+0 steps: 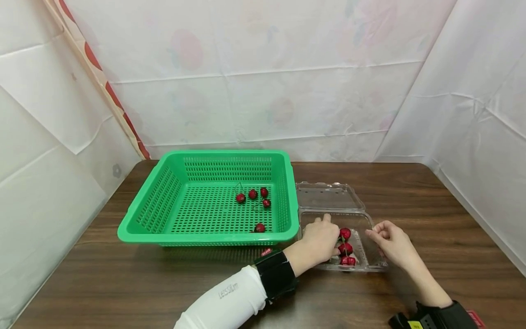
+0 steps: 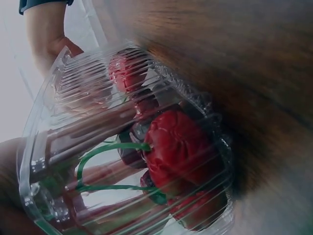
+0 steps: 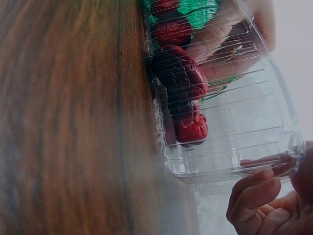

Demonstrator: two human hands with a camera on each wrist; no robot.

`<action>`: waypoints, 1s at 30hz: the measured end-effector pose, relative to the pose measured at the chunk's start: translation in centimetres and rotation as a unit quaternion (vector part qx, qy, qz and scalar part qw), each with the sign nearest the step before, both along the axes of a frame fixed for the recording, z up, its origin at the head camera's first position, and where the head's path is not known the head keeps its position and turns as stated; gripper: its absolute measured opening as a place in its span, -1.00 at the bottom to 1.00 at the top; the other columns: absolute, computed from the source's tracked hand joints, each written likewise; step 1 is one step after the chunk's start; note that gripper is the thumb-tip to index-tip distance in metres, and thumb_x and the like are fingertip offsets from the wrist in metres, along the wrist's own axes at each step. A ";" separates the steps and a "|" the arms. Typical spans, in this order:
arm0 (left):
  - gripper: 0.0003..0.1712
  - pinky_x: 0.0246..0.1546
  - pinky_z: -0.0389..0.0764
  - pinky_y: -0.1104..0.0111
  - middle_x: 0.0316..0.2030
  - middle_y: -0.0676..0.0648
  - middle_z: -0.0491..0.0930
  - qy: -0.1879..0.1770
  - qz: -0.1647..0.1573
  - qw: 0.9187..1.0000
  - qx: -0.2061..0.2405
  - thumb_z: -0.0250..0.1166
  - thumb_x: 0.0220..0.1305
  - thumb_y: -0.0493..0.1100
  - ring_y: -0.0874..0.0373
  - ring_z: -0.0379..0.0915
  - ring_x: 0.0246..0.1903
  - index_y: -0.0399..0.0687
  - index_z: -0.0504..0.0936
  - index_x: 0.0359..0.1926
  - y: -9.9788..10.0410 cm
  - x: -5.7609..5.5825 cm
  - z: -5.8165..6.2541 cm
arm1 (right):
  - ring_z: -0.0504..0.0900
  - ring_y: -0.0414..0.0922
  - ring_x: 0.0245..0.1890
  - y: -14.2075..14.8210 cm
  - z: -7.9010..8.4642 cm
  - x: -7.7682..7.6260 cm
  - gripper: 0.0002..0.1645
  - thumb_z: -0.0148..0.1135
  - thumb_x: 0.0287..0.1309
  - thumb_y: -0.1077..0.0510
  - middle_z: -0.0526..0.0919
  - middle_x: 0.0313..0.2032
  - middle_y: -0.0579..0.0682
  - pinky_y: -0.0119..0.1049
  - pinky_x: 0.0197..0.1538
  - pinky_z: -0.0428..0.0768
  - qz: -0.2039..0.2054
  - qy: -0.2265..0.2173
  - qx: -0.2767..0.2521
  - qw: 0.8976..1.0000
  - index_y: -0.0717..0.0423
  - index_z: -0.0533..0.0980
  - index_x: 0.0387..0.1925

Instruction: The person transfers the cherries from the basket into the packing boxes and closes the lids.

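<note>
A clear plastic clamshell box (image 1: 361, 219) stands on the table with its lid (image 1: 326, 197) folded back. Several dark red cherries (image 1: 345, 248) lie along its bottom, and green stems (image 2: 112, 146) show through the ribbed wall in the left wrist view. My left hand (image 1: 318, 240) reaches into the box, its fingers down beside the cherries; whether they hold one is hidden. At the box's right rim, my right hand (image 1: 392, 244) pinches the plastic edge between thumb and finger. In the right wrist view, this right hand (image 3: 266, 203) appears at the lower corner.
Left of the box, against its side, stands a green perforated basket (image 1: 164, 236). Several cherries (image 1: 252, 194) lie in its right half. A small red label (image 1: 266, 252) shows by the basket's front edge. White sheeting (image 1: 246, 91) hangs behind the wooden table (image 1: 123, 278).
</note>
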State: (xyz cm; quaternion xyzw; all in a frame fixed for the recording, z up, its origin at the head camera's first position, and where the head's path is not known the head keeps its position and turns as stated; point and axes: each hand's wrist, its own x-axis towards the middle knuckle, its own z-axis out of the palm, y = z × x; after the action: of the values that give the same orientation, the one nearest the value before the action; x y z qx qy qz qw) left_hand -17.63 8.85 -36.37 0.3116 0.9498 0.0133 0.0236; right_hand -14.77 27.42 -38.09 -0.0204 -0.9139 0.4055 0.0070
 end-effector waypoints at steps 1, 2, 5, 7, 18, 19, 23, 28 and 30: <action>-0.70 -0.63 0.45 0.37 -0.25 -0.01 0.39 0.001 0.002 1.000 -0.001 0.31 -0.04 0.17 0.15 0.35 -0.41 0.11 0.56 -0.62 0.0 0.0 0.0 | 0.32 -0.20 -0.81 0.0 0.0 0.0 -0.66 0.06 0.20 0.04 0.33 -0.76 -0.07 -0.33 -0.72 0.35 0.000 0.000 -0.001 1.000 0.29 0.30 -0.37; -0.70 -0.63 0.46 0.37 -0.25 -0.01 0.39 0.002 0.004 1.000 -0.001 0.30 -0.04 0.19 0.15 0.36 -0.41 0.11 0.58 -0.59 0.0 0.0 0.0 | 0.32 -0.20 -0.81 0.0 0.0 0.0 -0.66 0.06 0.20 0.04 0.33 -0.76 -0.07 -0.33 -0.72 0.35 0.001 0.000 -0.001 1.000 0.29 0.30 -0.37; -0.69 -0.62 0.47 0.36 -0.19 -0.01 0.42 0.008 0.007 1.000 -0.002 0.29 -0.06 0.21 0.15 0.38 -0.38 0.12 0.60 -0.52 0.0 0.1 0.1 | 0.32 -0.20 -0.81 0.0 0.0 -0.1 -0.65 0.05 0.20 0.03 0.33 -0.76 -0.07 -0.33 -0.71 0.35 0.002 0.001 0.000 1.000 0.29 0.30 -0.37; -0.68 -0.61 0.48 0.36 -0.15 -0.03 0.43 0.012 0.006 1.000 0.000 0.29 -0.07 0.23 0.14 0.39 -0.36 0.12 0.61 -0.47 -0.1 0.1 0.1 | 0.32 -0.20 -0.81 0.0 0.0 -0.1 -0.65 0.05 0.20 0.03 0.33 -0.76 -0.07 -0.33 -0.71 0.35 0.003 0.001 -0.001 1.000 0.29 0.30 -0.37; -0.70 -0.63 0.45 0.34 -0.19 -0.01 0.42 0.015 0.002 0.999 0.032 0.28 -0.03 0.21 0.17 0.37 -0.41 0.12 0.57 -0.54 -0.8 0.5 0.6 | 0.33 -0.20 -0.80 -0.1 0.0 -0.1 -0.65 0.05 0.20 0.03 0.34 -0.75 -0.07 -0.33 -0.71 0.36 0.001 -0.001 -0.002 1.000 0.29 0.30 -0.37; -0.71 -0.63 0.46 0.35 -0.20 -0.01 0.42 0.017 0.000 0.999 0.035 0.28 -0.02 0.19 0.18 0.37 -0.41 0.11 0.57 -0.53 -0.9 0.6 0.7 | 0.33 -0.20 -0.80 -0.1 0.0 -0.1 -0.65 0.05 0.20 0.02 0.34 -0.75 -0.07 -0.33 -0.70 0.36 0.001 -0.002 -0.001 1.000 0.28 0.30 -0.36; -0.72 -0.59 0.47 0.37 -0.31 0.02 0.43 0.039 -0.012 0.998 0.052 0.28 0.02 0.14 0.19 0.39 -0.42 0.06 0.57 -0.44 -1.4 0.9 1.3 | 0.33 -0.19 -0.79 0.0 0.0 -0.1 -0.63 0.05 0.20 0.01 0.34 -0.74 -0.07 -0.32 -0.70 0.36 0.000 -0.006 -0.001 1.000 0.28 0.30 -0.35; -0.73 -0.46 0.48 0.43 -0.36 0.04 0.46 0.069 -0.023 0.994 0.075 0.27 0.06 0.08 0.21 0.41 -0.38 0.00 0.55 -0.37 -2.2 1.1 2.3 | 0.34 -0.18 -0.79 0.1 0.1 0.0 -0.64 0.05 0.20 0.01 0.34 -0.74 -0.07 -0.32 -0.70 0.37 0.000 -0.006 0.001 1.000 0.29 0.30 -0.35; -0.72 -0.43 0.47 0.45 -0.35 0.04 0.48 0.076 -0.026 0.993 0.087 0.26 0.07 0.05 0.21 0.43 -0.37 -0.03 0.55 -0.30 -2.5 1.2 2.6 | 0.34 -0.19 -0.78 0.1 0.1 0.0 -0.64 0.05 0.20 0.02 0.34 -0.74 -0.07 -0.32 -0.69 0.37 0.000 -0.006 0.003 1.000 0.28 0.30 -0.35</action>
State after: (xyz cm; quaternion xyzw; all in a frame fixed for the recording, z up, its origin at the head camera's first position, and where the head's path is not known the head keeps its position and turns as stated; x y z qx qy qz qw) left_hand -16.40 6.36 -33.76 0.3376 0.9356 0.0713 -0.0751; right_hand -14.78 27.54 -38.02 -0.0232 -0.9151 0.4025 0.0020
